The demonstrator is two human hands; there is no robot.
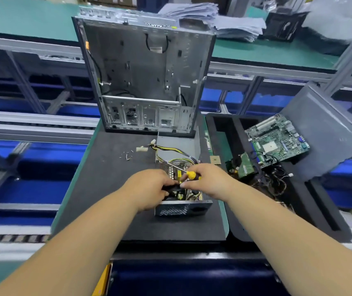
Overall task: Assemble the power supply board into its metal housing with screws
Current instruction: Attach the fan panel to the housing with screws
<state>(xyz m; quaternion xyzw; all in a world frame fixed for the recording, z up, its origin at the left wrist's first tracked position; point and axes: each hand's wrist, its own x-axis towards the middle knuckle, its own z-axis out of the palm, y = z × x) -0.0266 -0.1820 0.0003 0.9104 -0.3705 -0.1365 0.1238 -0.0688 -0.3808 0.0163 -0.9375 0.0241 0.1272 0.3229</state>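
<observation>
A: What is seen of the metal housing (182, 208)?

B: A grey sheet-metal box with a perforated front wall is set near the front edge of the dark foam mat (106, 189) on the bench. The power supply board (178, 167) lies inside it, largely covered by the hands. Yellow and black wires (170, 149) are looped out of its far end.

A: How are the hands posed?

B: The left hand (149, 189) is curled over the open top of the housing, its fingers closed around something dark that cannot be made out. The right hand (210, 180) is closed around the yellow handle of a screwdriver (189, 174), whose thin steel shaft is angled towards the far left.

A: And further out?

B: Small loose screws (127, 155) are scattered on the mat. An open grey computer case (145, 71) is stood upright at the mat's far edge. A green motherboard (277, 139) is propped in a black tray (220, 133) at the right edge; the tangled parts beside it are hard to tell apart.
</observation>
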